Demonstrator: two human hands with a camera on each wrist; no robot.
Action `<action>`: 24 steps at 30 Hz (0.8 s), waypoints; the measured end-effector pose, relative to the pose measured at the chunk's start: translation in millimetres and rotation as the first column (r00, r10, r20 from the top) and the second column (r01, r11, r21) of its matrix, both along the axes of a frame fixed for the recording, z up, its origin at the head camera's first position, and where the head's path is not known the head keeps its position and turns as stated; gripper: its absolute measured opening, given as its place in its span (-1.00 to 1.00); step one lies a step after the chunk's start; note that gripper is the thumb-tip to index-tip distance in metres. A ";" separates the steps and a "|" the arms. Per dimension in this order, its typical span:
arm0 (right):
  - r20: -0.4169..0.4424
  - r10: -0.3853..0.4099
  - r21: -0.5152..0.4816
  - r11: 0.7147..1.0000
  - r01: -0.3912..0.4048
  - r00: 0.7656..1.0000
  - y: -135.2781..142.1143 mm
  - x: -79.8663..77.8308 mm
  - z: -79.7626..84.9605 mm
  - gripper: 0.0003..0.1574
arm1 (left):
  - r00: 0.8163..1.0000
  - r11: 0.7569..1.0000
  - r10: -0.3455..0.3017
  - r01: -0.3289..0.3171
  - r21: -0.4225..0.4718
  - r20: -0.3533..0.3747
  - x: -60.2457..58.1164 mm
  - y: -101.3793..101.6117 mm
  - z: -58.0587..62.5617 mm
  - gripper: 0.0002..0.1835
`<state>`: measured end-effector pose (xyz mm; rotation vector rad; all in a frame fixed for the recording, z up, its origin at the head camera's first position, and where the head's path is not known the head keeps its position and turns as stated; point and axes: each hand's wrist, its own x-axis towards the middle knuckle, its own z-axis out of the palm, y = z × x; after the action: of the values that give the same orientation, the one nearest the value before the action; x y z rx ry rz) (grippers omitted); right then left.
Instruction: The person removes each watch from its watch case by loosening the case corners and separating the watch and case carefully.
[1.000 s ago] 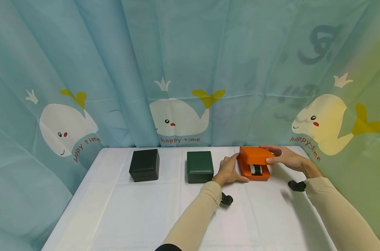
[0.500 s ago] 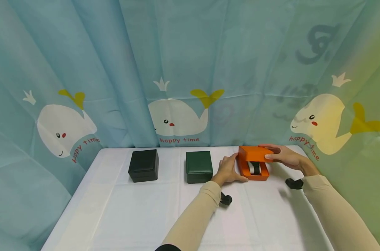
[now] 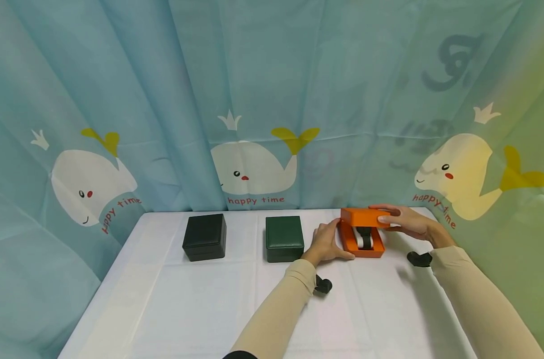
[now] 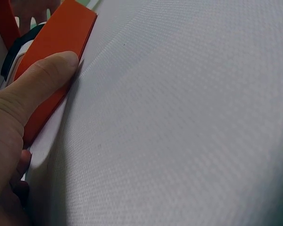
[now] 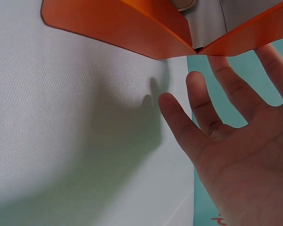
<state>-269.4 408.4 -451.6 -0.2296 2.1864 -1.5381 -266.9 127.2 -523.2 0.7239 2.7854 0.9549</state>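
At the right back of the table, an orange watch box stands with its lid (image 3: 363, 217) partly raised above its base (image 3: 370, 254). Inside shows a dark watch strap (image 3: 366, 241) wrapped round a white cushion; the lid hides its upper part. My left hand (image 3: 325, 243) grips the base from the left, with the thumb on the front wall (image 4: 61, 33) in the left wrist view. From the right, my right hand (image 3: 408, 222) holds the lid, thumb at its front edge and fingers behind. In the right wrist view several fingers of the right hand (image 5: 250, 150) are spread below the hinge.
A green box (image 3: 284, 239) sits closed just left of my left hand, and a black box (image 3: 204, 237) sits closed farther left. The white-covered table (image 3: 200, 309) ends at a blue curtain (image 3: 254, 75) printed with whales, which also runs along both sides.
The lid has tilted up and back a little in my right hand, so more of the strap and cushion shows. My left hand stays on the base.
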 end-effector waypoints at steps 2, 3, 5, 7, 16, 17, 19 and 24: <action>0.008 -0.001 -0.011 1.000 0.001 1.000 -0.2 -0.6 0.7 -0.20 | 1.000 1.000 -0.003 0.003 0.001 -0.003 -0.1 -0.2 0.4 0.25; 0.012 -0.002 -0.016 1.000 0.002 1.000 -0.4 -0.9 0.9 -0.20 | 1.000 1.000 -0.005 0.005 0.004 -0.004 -0.1 -0.4 0.6 0.25; 0.023 -0.003 -0.029 1.000 0.004 1.000 -0.4 -1.9 0.7 -0.21 | 1.000 1.000 -0.006 0.006 0.004 -0.006 -0.4 -0.4 0.7 0.25; 0.026 -0.003 -0.028 1.000 0.003 1.000 -0.1 -2.4 0.7 -0.22 | 1.000 1.000 -0.006 0.006 0.005 -0.004 -0.5 -0.2 0.7 0.24; 0.041 -0.010 -0.033 0.999 0.011 0.999 0.8 -6.7 0.1 -0.42 | 1.000 1.000 -0.001 0.001 -0.001 -0.002 -0.9 0.3 -0.4 0.25; 0.044 -0.010 -0.038 0.999 0.012 0.999 0.8 -7.2 0.4 -0.42 | 1.000 1.000 0.001 -0.001 -0.002 -0.003 -0.9 0.3 -0.5 0.25; 0.053 -0.020 -0.041 0.999 0.022 0.998 0.6 -7.9 1.2 -0.41 | 1.000 1.000 0.004 -0.004 -0.004 -0.001 -1.1 0.5 -0.8 0.25; 0.076 -0.052 -0.044 0.997 0.056 0.996 -2.8 -10.6 3.5 -0.28 | 1.000 1.000 0.000 0.000 -0.017 -0.023 -1.6 0.7 -2.4 0.25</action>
<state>-280.0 405.6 -448.1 -0.1263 2.1166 -1.6016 -268.5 127.8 -525.6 0.7375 2.8094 0.9283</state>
